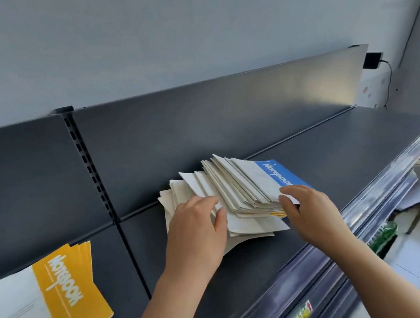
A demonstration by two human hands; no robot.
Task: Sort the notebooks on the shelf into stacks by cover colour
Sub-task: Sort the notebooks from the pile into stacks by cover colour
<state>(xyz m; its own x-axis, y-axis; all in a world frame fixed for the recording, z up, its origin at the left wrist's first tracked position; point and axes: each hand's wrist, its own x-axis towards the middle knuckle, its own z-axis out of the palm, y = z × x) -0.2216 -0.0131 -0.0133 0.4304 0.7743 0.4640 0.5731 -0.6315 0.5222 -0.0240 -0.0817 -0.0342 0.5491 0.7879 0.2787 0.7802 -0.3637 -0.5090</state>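
Right now I am looking down through the head camera at a dark grey shelf (337, 158), and both hands are working at its middle. A fanned pile (233, 185) of notebooks is lying there, spread out so that mostly white covers and page edges are showing. The blue notebook (283, 176) is sitting on top at the pile's right end, its white "Notebook" lettering facing up. A thin yellow edge is peeking out lower in the pile, near the right hand (309, 215).

That hand is pinching the near right corner of the pile, with the thumb lying on top of the blue notebook's white part and the fingers curling underneath several covers. The left hand (197, 230) is resting on the pile's left part, its fingers bending over the fanned edges and its thumb lying against a white cover; I cannot tell whether it is gripping anything or only pressing down.

Well apart, at the shelf's left end, a yellow stack (61, 293) of notebooks is lying flat, slightly fanned. A slotted upright (90, 169) is dividing the back panel (198, 123) behind, and a clear price rail (368, 191) is running along the shelf's front edge.
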